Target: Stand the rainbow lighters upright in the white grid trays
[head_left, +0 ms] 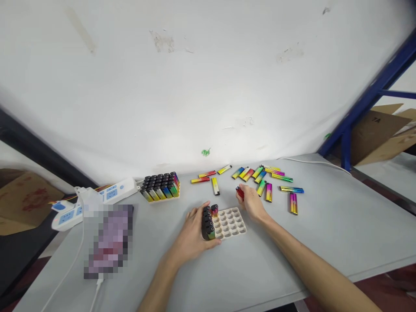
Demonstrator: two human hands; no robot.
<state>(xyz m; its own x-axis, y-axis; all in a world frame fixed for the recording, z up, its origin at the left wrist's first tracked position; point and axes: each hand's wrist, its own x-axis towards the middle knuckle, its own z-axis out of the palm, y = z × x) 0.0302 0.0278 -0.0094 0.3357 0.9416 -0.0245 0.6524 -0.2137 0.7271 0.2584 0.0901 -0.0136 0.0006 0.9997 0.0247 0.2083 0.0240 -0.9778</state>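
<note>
My left hand (194,234) is wrapped around the left end of a cream-coloured tray (241,231) with rows of holes, its thumb along the near edge. Several lighters with black tops (207,217) stand upright in the tray's leftmost column, and one more lighter (214,211) stands at the back of the column beside it. Just beyond the tray's far right corner, my right hand (252,203) pinches a red lighter (239,192) between thumb and fingers; part of it is hidden by the hand.
Loose shiny lighters (248,174) lie scattered at the back and right. A full block of upright lighters (160,187) stands back left. At the left are a power strip (125,188), a pixelated flat object (110,242) and white cables. A wall (208,86) closes off the back.
</note>
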